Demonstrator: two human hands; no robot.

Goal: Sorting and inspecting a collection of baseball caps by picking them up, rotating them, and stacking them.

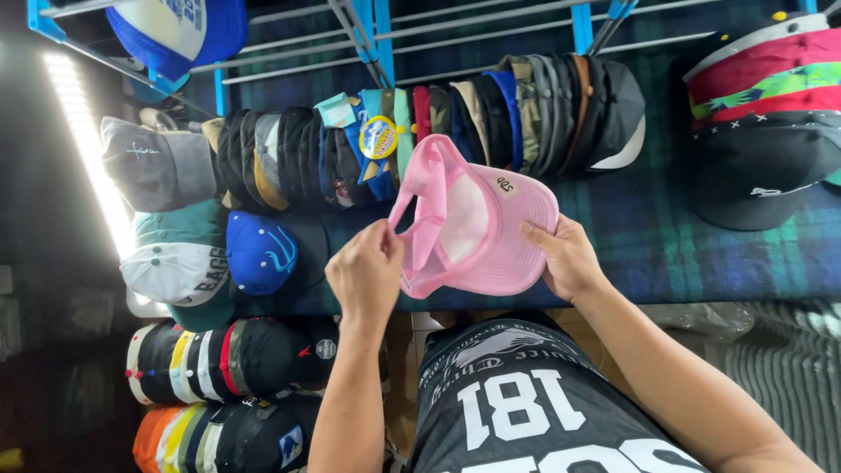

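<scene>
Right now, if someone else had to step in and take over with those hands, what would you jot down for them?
Left hand: pinches the back strap of the pink cap, held upside down, inside showing.
Right hand: grips the cap's brim edge, thumb on top.
Around: the cap is in the air above a dark plaid cloth. A row of stacked caps lies behind it, a blue cap to the left, more stacks lower left.
Done: the pink cap is lifted out and in both hands.
Left: it is not yet set down anywhere.

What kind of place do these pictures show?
Probably a cap stall or shop: rows of stacked caps lie on a plaid-covered table under a blue rack, while both hands hold a pink cap.
</scene>
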